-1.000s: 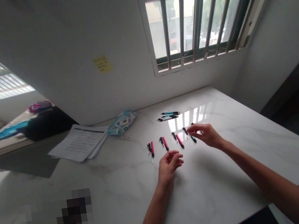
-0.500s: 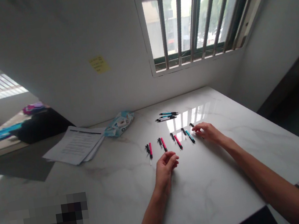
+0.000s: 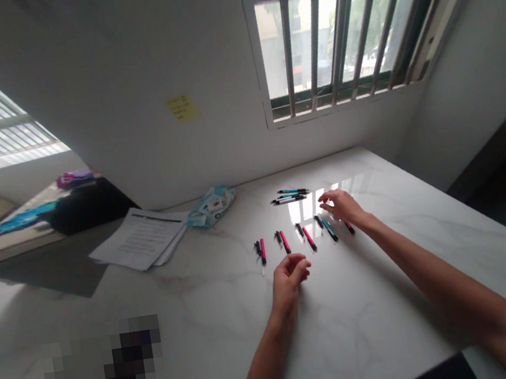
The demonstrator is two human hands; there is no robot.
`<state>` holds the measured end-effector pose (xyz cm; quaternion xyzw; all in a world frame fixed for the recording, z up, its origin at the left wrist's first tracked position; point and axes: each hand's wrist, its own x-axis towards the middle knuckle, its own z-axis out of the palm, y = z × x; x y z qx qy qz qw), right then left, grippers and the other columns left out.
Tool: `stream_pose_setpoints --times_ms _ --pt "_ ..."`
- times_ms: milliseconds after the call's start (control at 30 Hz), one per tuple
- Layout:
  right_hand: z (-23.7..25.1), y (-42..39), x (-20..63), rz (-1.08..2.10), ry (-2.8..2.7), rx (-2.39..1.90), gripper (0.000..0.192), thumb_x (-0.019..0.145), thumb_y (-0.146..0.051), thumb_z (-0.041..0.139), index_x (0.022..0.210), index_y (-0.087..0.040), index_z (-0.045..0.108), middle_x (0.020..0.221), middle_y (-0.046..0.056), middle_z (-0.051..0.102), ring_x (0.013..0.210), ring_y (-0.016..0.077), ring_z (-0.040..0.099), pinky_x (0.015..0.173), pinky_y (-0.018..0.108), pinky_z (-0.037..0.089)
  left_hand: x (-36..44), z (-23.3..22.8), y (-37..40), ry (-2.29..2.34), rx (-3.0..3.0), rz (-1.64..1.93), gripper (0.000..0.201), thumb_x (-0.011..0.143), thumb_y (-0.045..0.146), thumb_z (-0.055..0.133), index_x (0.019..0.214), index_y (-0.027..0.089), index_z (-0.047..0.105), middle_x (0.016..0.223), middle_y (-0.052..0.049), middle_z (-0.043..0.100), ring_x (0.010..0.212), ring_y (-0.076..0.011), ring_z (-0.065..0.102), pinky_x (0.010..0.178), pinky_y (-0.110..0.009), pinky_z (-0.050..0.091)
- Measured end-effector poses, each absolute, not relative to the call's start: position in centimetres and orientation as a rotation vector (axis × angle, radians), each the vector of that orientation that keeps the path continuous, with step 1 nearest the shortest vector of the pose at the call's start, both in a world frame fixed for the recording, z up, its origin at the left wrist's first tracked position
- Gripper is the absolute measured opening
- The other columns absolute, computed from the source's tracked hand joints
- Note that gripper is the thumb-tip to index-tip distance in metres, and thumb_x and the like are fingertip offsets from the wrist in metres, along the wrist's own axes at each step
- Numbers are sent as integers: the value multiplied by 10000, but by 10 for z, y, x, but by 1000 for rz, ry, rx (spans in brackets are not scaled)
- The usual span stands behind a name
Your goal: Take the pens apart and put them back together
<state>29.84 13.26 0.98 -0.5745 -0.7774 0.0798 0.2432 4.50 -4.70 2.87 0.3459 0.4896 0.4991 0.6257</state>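
Observation:
My right hand (image 3: 340,205) hovers over the table with thumb and fingers apart, holding nothing. Just beyond its fingertips lies a small group of whole pens (image 3: 291,199), with teal, white and black parts. Below the hand, a pen barrel with a reddish part (image 3: 349,227) is partly covered by the wrist. My left hand (image 3: 290,277) rests on the table, fingers curled in and nothing visible in them. In front of it, pens taken apart lie in a row: pink barrels (image 3: 263,251) and a teal barrel (image 3: 329,229), each beside a black piece (image 3: 257,248). Thin pale refills show beside some.
A blue-white soft packet (image 3: 211,206) and printed papers (image 3: 140,240) lie on the white marbled table (image 3: 198,335) at the left. The wall bears a yellow note (image 3: 182,109) near a barred window (image 3: 335,40). A blurred-out patch covers the lower left.
My right hand has lifted off the row's right end and moved away from me toward the whole pens, its fingers opening. My left hand stays put. The view has shifted slightly.

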Motion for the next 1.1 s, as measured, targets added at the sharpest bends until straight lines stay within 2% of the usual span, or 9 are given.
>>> stream_pose_setpoints --times_ms 167,400,500,567,667,800,967,1033,1100 --pt "13 182 270 275 -2141 -1709 240 916 -229 718 1147 -206 782 1058 87 800 1014 253 706 900 302 482 42 25 -45 1125 829 1174 300 714 351 853 901 165 708 807 -19 716 680 -107 586 690 -231 457" --pt "14 197 251 401 -2045 -1714 139 883 -198 721 990 -182 808 976 88 806 878 223 715 770 270 487 38 20 -42 1189 1018 1197 220 807 346 760 922 166 709 829 -48 738 690 -143 619 686 -268 490" --pt "24 178 253 405 -1984 -1643 186 960 -286 648 1045 -188 781 999 79 801 879 204 712 776 275 494 37 23 -47 1372 1459 1255 84 877 247 672 911 191 724 887 -56 741 807 -193 654 763 -322 520" --pt "31 155 254 421 -1915 -1565 248 996 -368 594 1034 -190 763 983 77 793 873 203 708 776 284 498 37 26 -52 1456 1849 1323 133 903 156 626 949 214 736 970 -59 741 951 -224 653 884 -370 520" --pt "38 106 254 611 -1753 -1351 370 1011 -485 540 870 -193 717 835 52 753 780 197 678 716 290 477 39 31 -59 1528 2243 1408 218 925 124 636 1082 237 737 1118 -74 725 1112 -254 617 1016 -420 486" --pt "37 41 243 880 -1724 -1232 507 1038 -565 466 708 -201 592 661 0 612 626 152 546 623 277 398 39 32 -60 1626 2474 1387 315 943 195 682 1252 250 704 1274 -103 691 1232 -297 586 1086 -466 436" --pt "25 4 228 1100 -1697 -1135 551 1049 -587 443 650 -210 491 597 -27 497 585 137 466 606 275 368 33 23 -51 1601 2456 1230 247 986 273 655 1223 243 718 1140 -89 749 1048 -262 683 940 -402 500" --pt "22 2 226 1068 -1718 -1140 534 1045 -574 462 655 -210 477 604 -35 470 591 136 446 602 276 346 30 17 -49 1565 2373 1147 228 1024 273 593 1210 245 722 1038 -62 778 930 -223 716 838 -342 518" --pt "20 3 228 991 -1783 -1147 480 1044 -539 491 698 -206 516 640 -33 486 617 138 448 610 279 335 28 13 -47 1546 2253 1099 237 1043 308 561 1200 245 726 1045 -53 794 914 -209 736 818 -316 524"
